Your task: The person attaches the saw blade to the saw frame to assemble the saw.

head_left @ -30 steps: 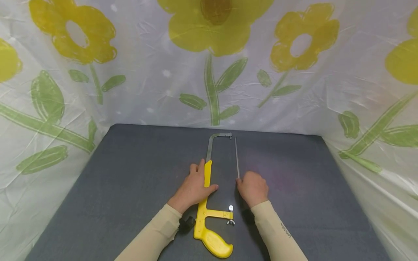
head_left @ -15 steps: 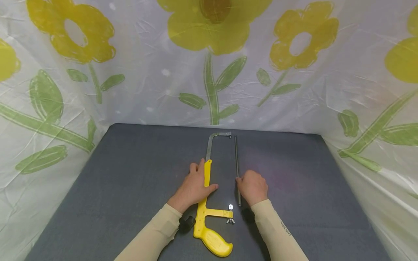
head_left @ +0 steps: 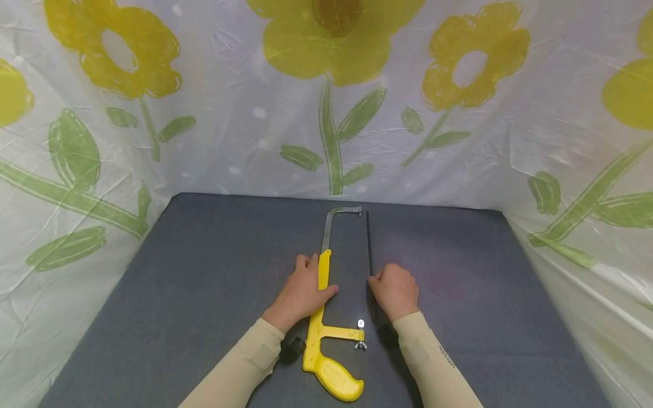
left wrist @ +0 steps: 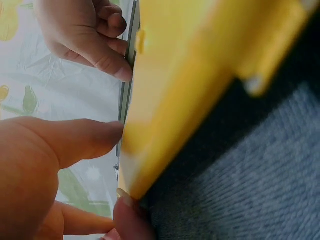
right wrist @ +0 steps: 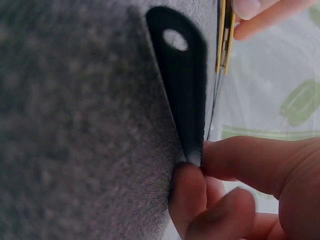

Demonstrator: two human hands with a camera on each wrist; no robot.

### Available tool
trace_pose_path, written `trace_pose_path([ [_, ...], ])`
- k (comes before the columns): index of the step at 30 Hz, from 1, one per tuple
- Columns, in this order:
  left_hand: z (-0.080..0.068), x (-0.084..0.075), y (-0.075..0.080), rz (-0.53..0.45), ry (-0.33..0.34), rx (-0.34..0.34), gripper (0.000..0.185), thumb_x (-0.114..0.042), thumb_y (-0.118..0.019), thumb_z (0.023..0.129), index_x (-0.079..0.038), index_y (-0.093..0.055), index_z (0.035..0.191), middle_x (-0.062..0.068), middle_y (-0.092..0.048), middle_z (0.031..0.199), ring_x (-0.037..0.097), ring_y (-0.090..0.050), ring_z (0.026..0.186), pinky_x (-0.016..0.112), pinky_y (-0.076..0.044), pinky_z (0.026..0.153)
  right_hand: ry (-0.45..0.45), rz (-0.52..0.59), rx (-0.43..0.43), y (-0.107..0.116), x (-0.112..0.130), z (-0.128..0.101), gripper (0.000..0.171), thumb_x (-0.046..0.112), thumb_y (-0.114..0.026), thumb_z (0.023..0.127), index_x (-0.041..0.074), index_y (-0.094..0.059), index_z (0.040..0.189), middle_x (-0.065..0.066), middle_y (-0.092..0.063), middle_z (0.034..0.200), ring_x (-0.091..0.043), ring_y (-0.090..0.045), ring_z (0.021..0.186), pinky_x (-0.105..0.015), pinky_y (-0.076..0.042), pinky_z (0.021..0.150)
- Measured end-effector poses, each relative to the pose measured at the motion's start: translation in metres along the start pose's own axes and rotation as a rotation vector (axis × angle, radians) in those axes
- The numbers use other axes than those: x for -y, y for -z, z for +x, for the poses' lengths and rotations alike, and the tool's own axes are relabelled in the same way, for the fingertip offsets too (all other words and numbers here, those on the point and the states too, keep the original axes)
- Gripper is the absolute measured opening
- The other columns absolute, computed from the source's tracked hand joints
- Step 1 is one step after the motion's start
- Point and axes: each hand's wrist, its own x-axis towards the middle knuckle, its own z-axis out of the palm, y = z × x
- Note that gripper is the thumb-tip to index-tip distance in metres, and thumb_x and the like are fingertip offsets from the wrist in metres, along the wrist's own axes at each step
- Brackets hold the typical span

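A hacksaw frame (head_left: pixel 318 334) with a yellow handle (head_left: pixel 334 379) and a metal bow lies flat on the grey table top (head_left: pixel 204 294), handle nearest me. My left hand (head_left: pixel 310 281) grips its yellow bar, thumb on one side and fingers on the other; up close the bar (left wrist: pixel 200 75) fills the left wrist view. Just right of the frame lies a loose dark saw blade (head_left: pixel 368 243), turned up on its edge. My right hand (head_left: pixel 376 281) pinches it between thumb and finger. In the right wrist view the blade (right wrist: pixel 182 90) shows the hole at its end.
A wing nut (head_left: pixel 360 343) sits on the frame's short arm near the blade's near end. A plastic sheet (head_left: pixel 459 141) printed with yellow flowers walls in the table at the back and both sides. Bare grey surface lies left and right of the hands.
The right hand has rolled the blade from flat up onto its edge, and its near end now shows below the hand. The left hand keeps its hold on the frame.
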Motion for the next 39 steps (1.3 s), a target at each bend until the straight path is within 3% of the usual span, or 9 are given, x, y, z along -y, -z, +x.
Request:
trace_pose_path([
  [7,-0.002,0.0,0.001,0.007,-0.003,-0.015,0.084,-0.034,-0.083,0.097,-0.002,-0.044,0.164,0.023,-0.049,0.137,0.021,-0.06,0.074,0.03,-0.056,0.064,0.002,0.028,0.014,0.0,-0.004,0.003,0.035,0.025,-0.08,0.093,0.016,-0.069,0.061,0.002,-0.061,0.06,-0.018,-0.055,0.056,-0.033,-0.039,0.052],
  [12,-0.001,-0.001,0.001,0.051,0.005,-0.023,0.083,-0.035,-0.083,0.096,-0.002,-0.046,0.163,0.024,-0.054,0.133,0.021,-0.059,0.072,0.03,-0.055,0.062,-0.023,0.057,0.039,0.001,-0.007,0.005,0.02,0.026,-0.082,0.093,0.011,-0.077,0.081,-0.004,-0.073,0.077,-0.02,-0.062,0.064,-0.034,-0.045,0.057],
  [17,-0.001,-0.002,0.001,0.071,0.019,-0.022,0.084,-0.036,-0.083,0.096,-0.002,-0.046,0.162,0.025,-0.055,0.135,0.022,-0.06,0.075,0.031,-0.056,0.064,-0.03,0.07,0.08,0.004,-0.009,0.007,0.018,0.026,-0.08,0.096,0.008,-0.077,0.095,-0.007,-0.075,0.09,-0.022,-0.064,0.073,-0.037,-0.049,0.063],
  [30,-0.002,-0.001,0.0,0.063,0.032,-0.012,0.083,-0.036,-0.082,0.097,-0.003,-0.046,0.163,0.025,-0.055,0.135,0.021,-0.058,0.072,0.03,-0.054,0.061,-0.015,0.167,0.198,0.013,-0.011,0.01,0.019,0.02,-0.074,0.101,0.007,-0.076,0.088,-0.006,-0.071,0.084,-0.02,-0.059,0.074,-0.032,-0.044,0.063],
  [39,-0.002,0.0,-0.002,0.072,0.03,-0.01,0.083,-0.037,-0.082,0.097,-0.003,-0.046,0.163,0.025,-0.055,0.137,0.022,-0.059,0.073,0.033,-0.056,0.065,-0.002,0.203,0.208,0.013,-0.01,0.009,0.017,0.02,-0.074,0.101,0.007,-0.076,0.091,-0.005,-0.072,0.082,-0.02,-0.06,0.075,-0.031,-0.044,0.064],
])
